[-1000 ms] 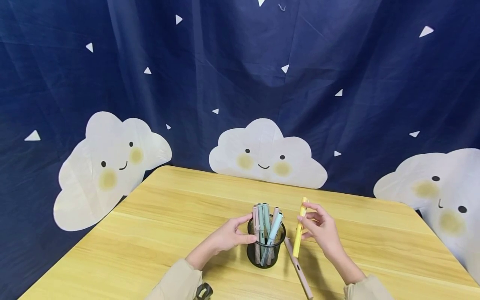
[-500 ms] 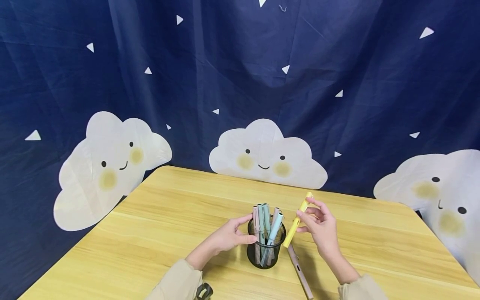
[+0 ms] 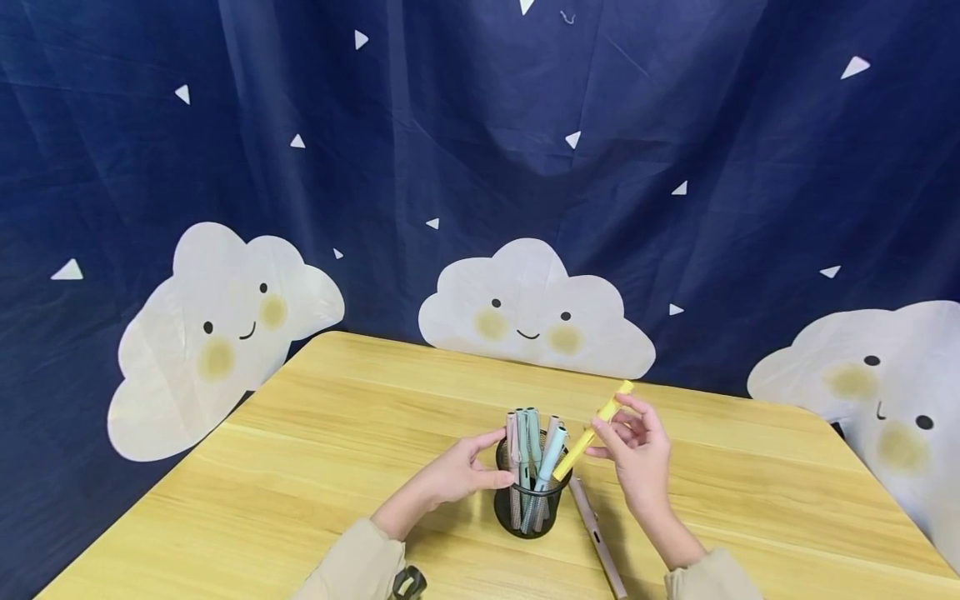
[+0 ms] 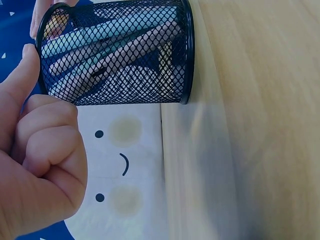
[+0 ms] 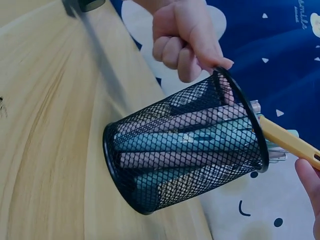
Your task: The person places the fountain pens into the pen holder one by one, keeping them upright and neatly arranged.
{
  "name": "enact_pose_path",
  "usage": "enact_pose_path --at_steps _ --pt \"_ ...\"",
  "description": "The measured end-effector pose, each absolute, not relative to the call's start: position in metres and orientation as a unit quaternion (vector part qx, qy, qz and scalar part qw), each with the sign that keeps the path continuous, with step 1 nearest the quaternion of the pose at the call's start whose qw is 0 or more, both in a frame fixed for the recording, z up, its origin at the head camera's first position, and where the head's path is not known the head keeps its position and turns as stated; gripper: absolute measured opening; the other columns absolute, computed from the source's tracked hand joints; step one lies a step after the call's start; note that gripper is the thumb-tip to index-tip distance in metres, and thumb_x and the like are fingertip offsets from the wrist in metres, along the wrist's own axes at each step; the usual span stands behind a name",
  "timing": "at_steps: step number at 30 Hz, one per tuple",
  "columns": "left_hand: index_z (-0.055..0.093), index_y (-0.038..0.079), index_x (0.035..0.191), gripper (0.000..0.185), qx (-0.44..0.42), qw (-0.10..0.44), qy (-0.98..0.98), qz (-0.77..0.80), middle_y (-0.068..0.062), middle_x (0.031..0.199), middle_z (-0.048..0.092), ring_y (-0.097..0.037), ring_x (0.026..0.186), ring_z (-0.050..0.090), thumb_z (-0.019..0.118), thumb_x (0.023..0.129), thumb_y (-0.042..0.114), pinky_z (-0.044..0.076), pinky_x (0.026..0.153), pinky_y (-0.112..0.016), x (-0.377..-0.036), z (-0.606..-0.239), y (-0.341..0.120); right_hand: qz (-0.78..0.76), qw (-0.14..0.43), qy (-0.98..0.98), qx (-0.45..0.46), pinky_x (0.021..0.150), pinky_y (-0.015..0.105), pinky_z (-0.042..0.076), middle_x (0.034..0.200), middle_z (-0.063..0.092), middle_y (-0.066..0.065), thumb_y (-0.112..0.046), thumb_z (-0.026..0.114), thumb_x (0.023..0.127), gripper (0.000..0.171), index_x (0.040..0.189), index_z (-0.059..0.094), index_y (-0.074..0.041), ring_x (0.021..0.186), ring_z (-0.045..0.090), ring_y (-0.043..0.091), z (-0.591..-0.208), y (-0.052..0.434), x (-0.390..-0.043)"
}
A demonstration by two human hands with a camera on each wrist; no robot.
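Note:
A black mesh pen cup [image 3: 531, 510] stands on the wooden table [image 3: 315, 467], holding several pastel pens [image 3: 534, 440]. My left hand [image 3: 495, 457] pinches the cup's rim from the left, thumb and forefinger on the mesh [image 4: 120, 55]. To the cup's right, my right hand [image 3: 606, 429] holds a yellow pen [image 3: 594, 432] near its upper end. That pen slants down to the left. In the right wrist view the yellow pen's [image 5: 287, 140] lower end reaches the cup's [image 5: 185, 150] mouth among the other pens.
A pink pen [image 3: 597, 540] lies flat on the table just right of the cup, below my right wrist. A dark blue cloth with white clouds [image 3: 528, 312] hangs behind the table's far edge.
The yellow pen has tipped from nearly upright to slanting left, and its lower end has come over to the cup's rim. The right hand rose slightly. The left hand stayed still.

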State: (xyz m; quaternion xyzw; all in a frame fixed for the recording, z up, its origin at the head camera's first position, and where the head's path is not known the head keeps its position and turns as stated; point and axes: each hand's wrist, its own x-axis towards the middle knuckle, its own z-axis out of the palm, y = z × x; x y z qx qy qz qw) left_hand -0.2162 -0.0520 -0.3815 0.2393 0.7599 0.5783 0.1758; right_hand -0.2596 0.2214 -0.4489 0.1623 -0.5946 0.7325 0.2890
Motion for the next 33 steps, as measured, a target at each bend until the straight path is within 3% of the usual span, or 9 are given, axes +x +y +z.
enact_pose_path --at_steps 7,11,16,19,28,33 --pt "0.027 0.001 0.139 0.074 0.241 0.177 0.758 0.58 0.006 0.043 0.034 -0.005 0.035 0.026 0.068 0.08 0.019 0.022 0.036 -0.018 -0.217 -0.382 -0.052 0.691 0.295 -0.622 0.221 0.044 0.041 0.049 0.087 0.053 0.018 0.012 0.064 0.074 0.049 0.12 0.047 0.004 0.073 0.061 0.025 -0.449 0.212 -0.255" --pt "0.026 0.001 0.139 0.074 0.241 0.18 0.755 0.582 0.006 0.043 0.034 -0.005 0.035 0.026 0.067 0.08 0.019 0.022 0.035 -0.017 -0.217 -0.382 -0.052 0.655 0.298 -0.646 0.253 0.044 0.035 0.05 0.083 0.054 0.011 0.011 0.064 0.076 0.043 0.115 0.049 0.005 0.07 0.06 0.017 -0.429 0.197 -0.235" --pt "0.026 0.001 0.139 0.074 0.241 0.18 0.754 0.584 0.006 0.043 0.033 -0.005 0.035 0.025 0.067 0.08 0.018 0.022 0.035 -0.017 -0.216 -0.381 -0.052 0.625 0.303 -0.688 0.211 0.044 0.029 0.05 0.075 0.052 0.008 0.016 0.063 0.073 0.036 0.105 0.053 0.005 0.066 0.058 0.008 -0.388 0.172 -0.201" --pt "0.026 0.001 0.139 0.074 0.24 0.182 0.752 0.586 0.006 0.043 0.034 -0.005 0.035 0.025 0.067 0.081 0.018 0.022 0.035 -0.017 -0.216 -0.381 -0.052 0.596 0.302 -0.72 0.188 0.044 0.027 0.049 0.073 0.053 0.01 0.017 0.065 0.071 0.036 0.103 0.053 0.006 0.065 0.056 0.006 -0.382 0.166 -0.194" --pt "0.026 0.001 0.139 0.073 0.238 0.187 0.75 0.588 0.004 0.044 0.037 -0.005 0.035 0.026 0.066 0.081 0.017 0.022 0.035 -0.018 -0.216 -0.381 -0.053 0.534 0.301 -0.763 0.208 0.045 0.021 0.047 0.072 0.06 0.011 0.011 0.07 0.069 0.069 0.13 0.039 0.001 0.06 0.056 0.008 -0.386 0.166 -0.192" --pt "0.026 0.002 0.139 0.072 0.24 0.182 0.753 0.585 0.006 0.043 0.033 -0.005 0.035 0.025 0.066 0.082 0.016 0.022 0.035 -0.018 -0.216 -0.381 -0.053 0.518 0.295 -0.777 0.206 0.043 0.02 0.044 0.071 0.06 0.006 0.007 0.071 0.069 0.067 0.129 0.042 -0.003 0.063 0.055 0.007 -0.386 0.166 -0.192"
